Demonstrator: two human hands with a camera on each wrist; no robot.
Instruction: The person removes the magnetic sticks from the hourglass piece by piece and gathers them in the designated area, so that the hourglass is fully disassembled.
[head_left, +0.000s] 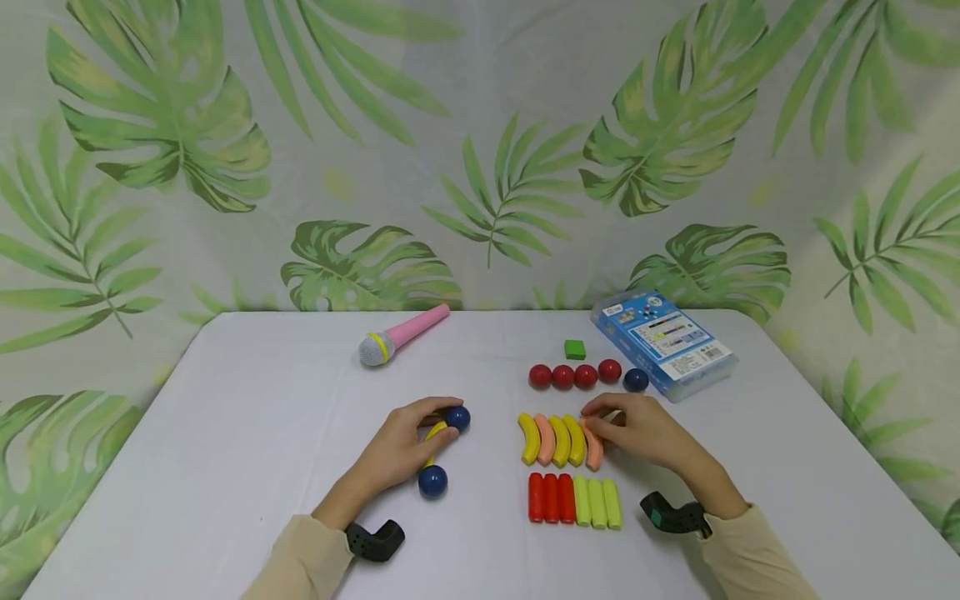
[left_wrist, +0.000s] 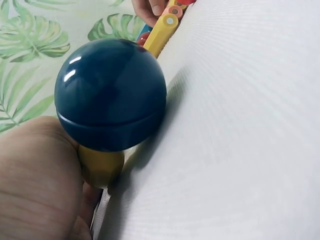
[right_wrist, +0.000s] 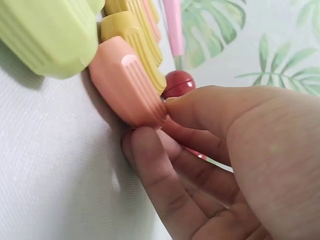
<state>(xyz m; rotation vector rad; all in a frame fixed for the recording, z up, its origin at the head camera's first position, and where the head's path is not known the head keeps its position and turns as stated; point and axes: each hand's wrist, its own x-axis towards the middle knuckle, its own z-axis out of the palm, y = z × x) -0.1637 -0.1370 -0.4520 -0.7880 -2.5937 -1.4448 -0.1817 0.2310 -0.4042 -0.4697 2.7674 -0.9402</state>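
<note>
My left hand grips a curved yellow stick with a blue ball at its far end, the thumb and fingers around that end. Another blue ball sits at the near end; in the left wrist view this ball covers part of the yellow stick. My right hand pinches the far end of a curved salmon stick between thumb and finger. That stick is the rightmost in a row of curved yellow and salmon sticks.
Straight red sticks and light green sticks lie nearer me. Behind the curved row are several red balls, a blue ball and a green block. A blue-labelled box and a pink toy microphone lie farther back.
</note>
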